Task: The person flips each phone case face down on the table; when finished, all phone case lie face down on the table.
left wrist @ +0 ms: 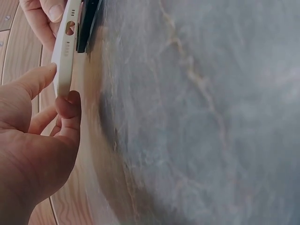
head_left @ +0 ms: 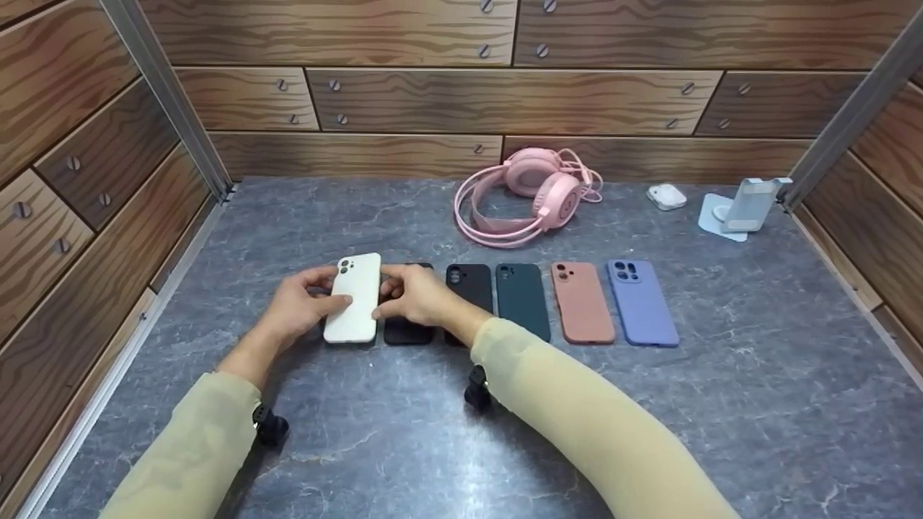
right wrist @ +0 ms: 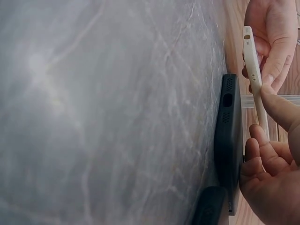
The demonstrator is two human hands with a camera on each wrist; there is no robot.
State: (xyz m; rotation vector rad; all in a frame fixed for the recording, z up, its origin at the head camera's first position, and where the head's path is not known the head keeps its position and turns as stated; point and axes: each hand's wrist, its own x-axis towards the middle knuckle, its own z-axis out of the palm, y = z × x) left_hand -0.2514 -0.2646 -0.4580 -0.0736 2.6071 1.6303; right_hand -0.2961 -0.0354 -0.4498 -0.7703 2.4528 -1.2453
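A white phone case (head_left: 357,313) is held between both hands at the left end of a row of phone cases, its camera cutout towards the far side. My left hand (head_left: 292,308) pinches its left edge, thumb on the back and fingers beneath. The right hand (head_left: 422,297) grips the opposite edge with thumb and fingertips. In the left wrist view the white case (left wrist: 65,58) shows its bottom edge with a port hole, raised off the table. A black phone case (head_left: 409,330) lies under the right hand, partly hidden by it.
Rightward along the row lie another black case (head_left: 472,285), a dark green case (head_left: 523,299), a pink case (head_left: 585,306) and a purple case (head_left: 645,306). Behind them are pink headphones (head_left: 559,202), a small white case (head_left: 667,196) and a light-coloured stand (head_left: 751,205). Wood-patterned panels (head_left: 433,101) enclose the table.
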